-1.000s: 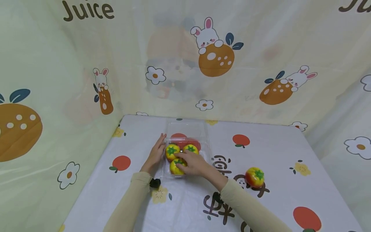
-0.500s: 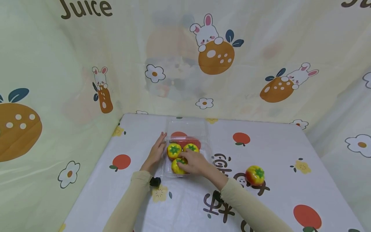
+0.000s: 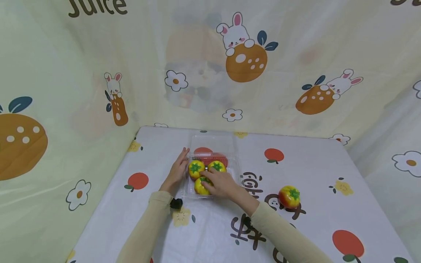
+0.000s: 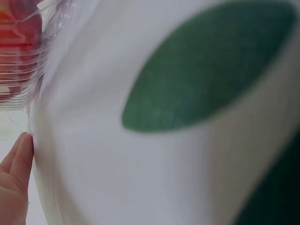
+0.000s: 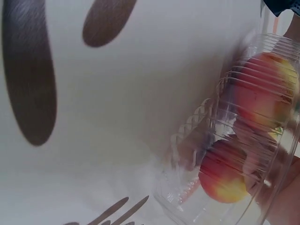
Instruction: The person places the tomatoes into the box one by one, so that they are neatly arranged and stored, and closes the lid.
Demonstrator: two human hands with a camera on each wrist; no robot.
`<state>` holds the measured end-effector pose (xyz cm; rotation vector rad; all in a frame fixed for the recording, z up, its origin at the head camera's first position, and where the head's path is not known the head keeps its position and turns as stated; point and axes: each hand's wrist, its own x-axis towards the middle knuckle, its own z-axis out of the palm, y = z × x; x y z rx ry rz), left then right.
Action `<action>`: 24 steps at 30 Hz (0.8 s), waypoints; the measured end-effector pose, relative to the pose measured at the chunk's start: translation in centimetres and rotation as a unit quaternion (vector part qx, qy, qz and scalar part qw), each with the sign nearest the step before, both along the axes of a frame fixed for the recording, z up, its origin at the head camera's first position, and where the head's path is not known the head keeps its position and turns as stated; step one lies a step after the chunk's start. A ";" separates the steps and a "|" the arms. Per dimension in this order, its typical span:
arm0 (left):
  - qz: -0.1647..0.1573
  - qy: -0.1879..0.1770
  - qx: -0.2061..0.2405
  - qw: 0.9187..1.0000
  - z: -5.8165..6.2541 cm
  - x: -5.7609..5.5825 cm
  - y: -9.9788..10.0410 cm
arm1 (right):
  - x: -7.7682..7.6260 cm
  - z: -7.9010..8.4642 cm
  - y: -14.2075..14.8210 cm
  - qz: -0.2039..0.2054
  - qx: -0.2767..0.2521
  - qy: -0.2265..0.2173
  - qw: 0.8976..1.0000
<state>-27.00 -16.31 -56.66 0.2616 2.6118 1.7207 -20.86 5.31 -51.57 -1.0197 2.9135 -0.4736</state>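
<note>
A clear plastic clamshell box (image 3: 190,191) stands on the table with its lid folded back. Inside sit three yellow-red toy fruits with green leafy tops: one at back left (image 3: 196,168), one at back right (image 3: 217,166), and a front toy fruit (image 3: 201,187). My right hand (image 3: 222,183) reaches into the box, thumb and fingers holding the front fruit; in the right wrist view its fingers show blurred through the ribbed wall. My left hand (image 3: 177,173) rests along the box's left side, fingers straight. The left wrist view shows those fingers (image 4: 21,157) below the box corner (image 4: 21,89).
Another toy fruit (image 3: 289,197) lies on the table to the right of the box. The upright clear lid (image 3: 213,142) stands behind the box. Printed cloth covers the tabletop (image 3: 306,168), and curtains (image 3: 197,47) hang around it.
The fruits under my right hand have shifted slightly, the back-left and front ones moving right and then back left a little. My left hand has stayed at the box's side.
</note>
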 end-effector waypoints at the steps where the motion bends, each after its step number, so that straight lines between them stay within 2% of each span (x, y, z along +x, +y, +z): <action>1: 0.000 -0.003 0.001 1.000 0.0 0.0 0.0 | 0.0 0.0 0.0 -0.001 -0.001 0.000 1.000; 5: -0.001 -0.008 -0.001 1.000 0.2 0.1 0.0 | 0.0 0.3 0.3 -0.010 -0.010 0.011 1.000; 14: -0.004 -0.005 -0.003 1.000 0.5 0.1 0.1 | -0.5 0.7 1.4 -0.028 -0.041 0.072 0.996; 18: -0.006 -0.006 -0.002 1.000 0.4 0.1 0.1 | -0.7 1.1 2.3 -0.036 -0.075 0.102 0.991; 21: -0.005 -0.006 -0.003 1.000 0.3 0.2 0.1 | -0.7 2.0 3.5 -0.059 -0.117 0.083 0.988; 24: 0.000 -0.008 -0.004 1.000 0.4 0.3 0.1 | -0.9 3.1 5.5 -0.083 -0.152 0.034 0.984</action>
